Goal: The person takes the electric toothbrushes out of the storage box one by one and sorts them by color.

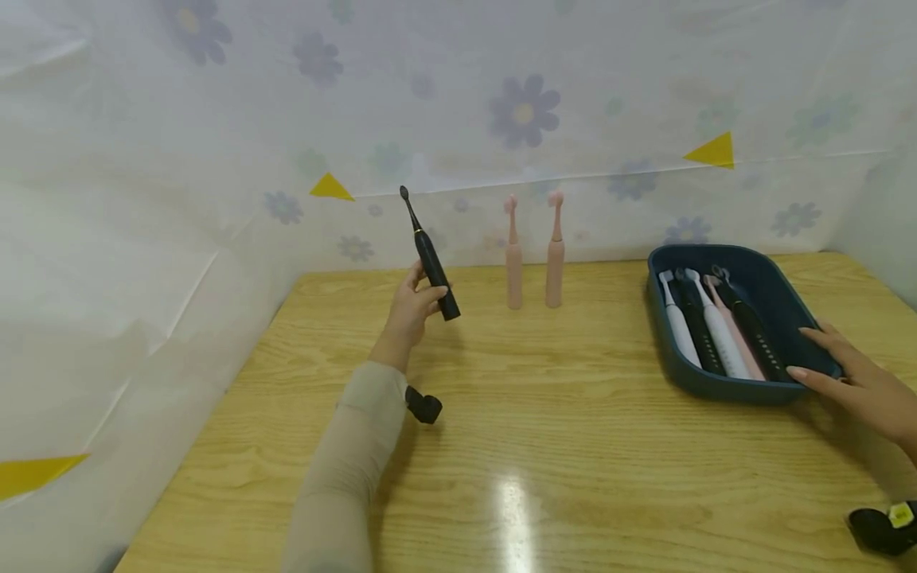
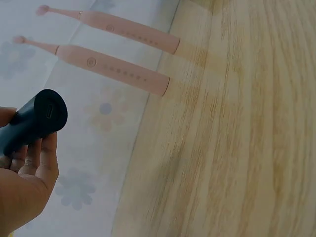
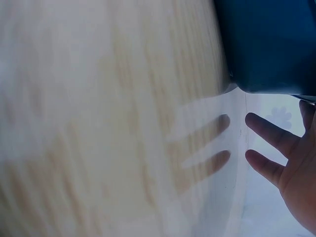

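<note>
Left hand (image 1: 411,306): fingers and thumb curled round the lower handle of a black electric toothbrush (image 1: 432,263). Brush head up, leaning left; left wrist view shows the charging port in its base, looks held off the wood-grain table (image 1: 537,414). Not set down.

Next right: two pink electric toothbrushes, left one (image 1: 513,274) and right one (image 1: 555,270), upright on the table near its back edge, side by side with a gap, no hand on either. Flower-print sheet (image 1: 458,131) behind.

Right side: dark blue tray (image 1: 723,391). Five electric toothbrushes lie in it, in order: white (image 1: 682,330), black (image 1: 698,330), white (image 1: 719,334), pink (image 1: 739,338), black (image 1: 759,338). Bare floor at the tray's right.

Far right: right hand (image 1: 856,390) at the tray's near right corner, thumb and index at the rim, other visible fingers straight and spread in right wrist view. No brush in it.

Progress, my read: partway. Two standing, one in hand, five lying in the tray. Can't tell transfer direction from this.
</note>
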`<state>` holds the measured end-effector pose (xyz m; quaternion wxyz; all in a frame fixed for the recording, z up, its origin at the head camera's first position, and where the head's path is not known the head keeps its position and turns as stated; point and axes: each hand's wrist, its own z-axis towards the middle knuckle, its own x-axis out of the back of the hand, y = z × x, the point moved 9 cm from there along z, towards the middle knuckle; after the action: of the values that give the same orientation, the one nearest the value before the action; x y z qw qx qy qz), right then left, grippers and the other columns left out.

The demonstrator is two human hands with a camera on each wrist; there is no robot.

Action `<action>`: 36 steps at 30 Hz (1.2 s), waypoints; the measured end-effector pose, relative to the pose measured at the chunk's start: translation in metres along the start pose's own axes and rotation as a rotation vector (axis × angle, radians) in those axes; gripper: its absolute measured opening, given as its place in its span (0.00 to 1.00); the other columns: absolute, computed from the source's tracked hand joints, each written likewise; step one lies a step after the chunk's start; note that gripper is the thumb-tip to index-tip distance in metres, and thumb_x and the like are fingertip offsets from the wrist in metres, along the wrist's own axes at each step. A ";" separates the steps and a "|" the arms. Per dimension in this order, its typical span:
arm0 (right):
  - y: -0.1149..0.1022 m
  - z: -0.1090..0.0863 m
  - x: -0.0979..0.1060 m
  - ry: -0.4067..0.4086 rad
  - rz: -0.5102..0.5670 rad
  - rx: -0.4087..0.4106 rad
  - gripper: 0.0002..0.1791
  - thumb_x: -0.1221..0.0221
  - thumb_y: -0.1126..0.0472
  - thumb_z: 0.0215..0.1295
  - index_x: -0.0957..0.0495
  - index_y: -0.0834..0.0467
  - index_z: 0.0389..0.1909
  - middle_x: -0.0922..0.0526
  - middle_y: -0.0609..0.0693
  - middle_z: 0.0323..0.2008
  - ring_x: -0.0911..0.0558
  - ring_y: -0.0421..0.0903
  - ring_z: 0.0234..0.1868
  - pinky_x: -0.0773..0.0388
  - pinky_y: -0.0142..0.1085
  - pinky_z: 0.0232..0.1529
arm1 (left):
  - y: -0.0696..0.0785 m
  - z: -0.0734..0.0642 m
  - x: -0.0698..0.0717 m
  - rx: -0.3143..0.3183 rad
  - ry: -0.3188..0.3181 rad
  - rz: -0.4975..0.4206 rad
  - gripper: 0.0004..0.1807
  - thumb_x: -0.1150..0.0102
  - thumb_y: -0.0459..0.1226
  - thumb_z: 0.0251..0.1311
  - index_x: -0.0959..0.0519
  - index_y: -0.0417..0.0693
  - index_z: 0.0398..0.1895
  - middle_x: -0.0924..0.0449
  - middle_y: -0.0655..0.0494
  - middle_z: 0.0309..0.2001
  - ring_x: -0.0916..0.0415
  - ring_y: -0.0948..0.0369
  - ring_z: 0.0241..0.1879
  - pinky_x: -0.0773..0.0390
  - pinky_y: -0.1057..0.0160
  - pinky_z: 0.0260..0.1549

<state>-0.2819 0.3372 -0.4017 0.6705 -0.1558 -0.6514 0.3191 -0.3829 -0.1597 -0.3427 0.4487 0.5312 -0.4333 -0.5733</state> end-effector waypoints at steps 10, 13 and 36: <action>0.003 0.002 0.001 -0.006 0.006 0.008 0.39 0.54 0.59 0.64 0.68 0.67 0.63 0.82 0.61 0.61 0.77 0.69 0.56 0.70 0.69 0.42 | -0.010 0.017 0.009 0.038 0.054 0.188 0.38 0.47 0.22 0.50 0.46 0.55 0.64 0.39 0.49 0.54 0.33 0.51 0.48 0.30 0.54 0.42; 0.003 0.001 0.000 -0.011 0.007 0.003 0.39 0.54 0.59 0.64 0.68 0.67 0.63 0.82 0.61 0.61 0.77 0.69 0.56 0.71 0.69 0.42 | -0.016 0.023 0.014 0.049 0.079 0.213 0.39 0.46 0.22 0.49 0.46 0.56 0.64 0.36 0.49 0.53 0.32 0.52 0.46 0.29 0.55 0.40; 0.003 0.002 0.000 -0.005 -0.017 -0.014 0.39 0.53 0.58 0.64 0.67 0.67 0.64 0.82 0.61 0.61 0.77 0.68 0.56 0.72 0.68 0.43 | -0.029 0.053 0.027 -0.077 0.154 0.657 0.28 0.42 0.24 0.46 0.37 0.44 0.53 0.34 0.47 0.49 0.33 0.53 0.47 0.28 0.59 0.40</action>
<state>-0.2844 0.3391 -0.4038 0.6704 -0.1543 -0.6565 0.3095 -0.4387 -0.1783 -0.3734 0.6607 0.3874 -0.5242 -0.3723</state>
